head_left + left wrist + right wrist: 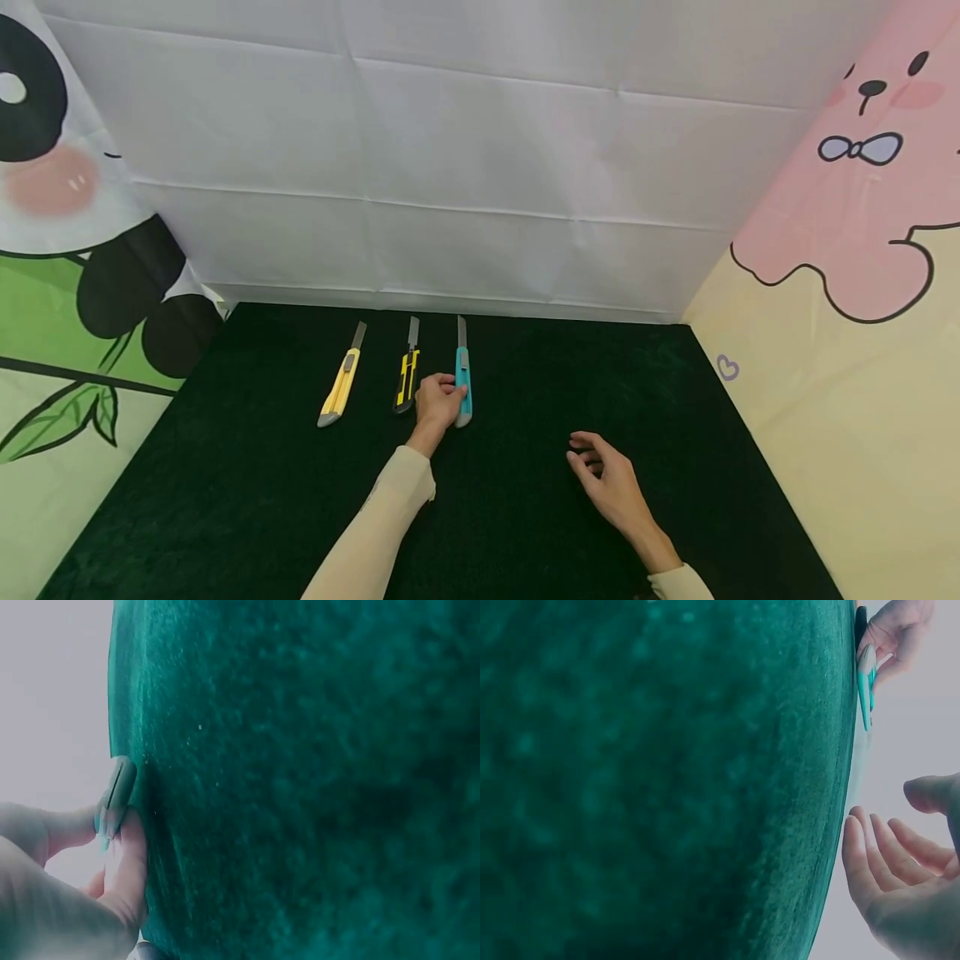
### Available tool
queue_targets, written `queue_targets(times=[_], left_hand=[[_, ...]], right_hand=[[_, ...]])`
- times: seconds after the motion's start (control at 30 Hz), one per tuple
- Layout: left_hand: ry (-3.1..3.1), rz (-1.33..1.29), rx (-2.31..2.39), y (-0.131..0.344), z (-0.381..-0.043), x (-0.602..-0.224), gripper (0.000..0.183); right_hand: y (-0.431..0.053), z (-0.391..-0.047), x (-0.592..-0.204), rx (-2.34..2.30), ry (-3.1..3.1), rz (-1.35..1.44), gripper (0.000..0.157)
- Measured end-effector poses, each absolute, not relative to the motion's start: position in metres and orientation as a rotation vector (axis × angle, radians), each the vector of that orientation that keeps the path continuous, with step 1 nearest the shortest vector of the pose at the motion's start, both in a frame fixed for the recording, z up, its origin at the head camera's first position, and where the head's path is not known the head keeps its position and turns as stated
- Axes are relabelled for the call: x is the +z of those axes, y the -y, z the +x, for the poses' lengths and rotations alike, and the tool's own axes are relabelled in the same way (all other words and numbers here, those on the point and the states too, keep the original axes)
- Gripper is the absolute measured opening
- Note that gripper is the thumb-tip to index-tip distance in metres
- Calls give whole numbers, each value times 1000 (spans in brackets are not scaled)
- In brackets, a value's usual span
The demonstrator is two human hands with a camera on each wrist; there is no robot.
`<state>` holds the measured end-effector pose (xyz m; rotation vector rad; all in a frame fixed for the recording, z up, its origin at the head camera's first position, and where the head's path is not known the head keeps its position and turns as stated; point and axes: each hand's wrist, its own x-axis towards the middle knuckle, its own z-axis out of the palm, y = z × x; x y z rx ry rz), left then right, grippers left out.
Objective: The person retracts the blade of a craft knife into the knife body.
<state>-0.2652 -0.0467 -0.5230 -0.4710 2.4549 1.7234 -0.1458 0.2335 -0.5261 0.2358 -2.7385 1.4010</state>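
In the head view, the left hand (437, 402) is pinching the teal knife (464, 367); the black-and-yellow knife (407, 383) is lying just left of that grip, the yellow knife (342, 387) farther left. In the left wrist view, thumb and fingers are holding the teal knife between them. In the right wrist view, the right hand (907, 907) is hanging with relaxed fingers, well apart from the grip.

L sleeve (371, 533), btm left of ctr, is cream w/ loose cuff (417, 473); R sleeve (681, 584), btm right of ctr, same colour.
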Motion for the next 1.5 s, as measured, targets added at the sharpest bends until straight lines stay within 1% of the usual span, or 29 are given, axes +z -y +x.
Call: queue_targets(times=[0.67, 1.3, 1.5], left_hand=[[-2378, -455, 1873, 45, -243, -517, 31], [-2327, -371, 1927, 37, -207, -511, 32], [-2319, -326, 1938, 35, -197, -508, 31]], right_hand=[[-226, -148, -527, 1415, 2742, 198, 36], [-216, -150, -523, 1662, 2615, 251, 36], [-213, -152, -518, 1735, 2583, 213, 34]])
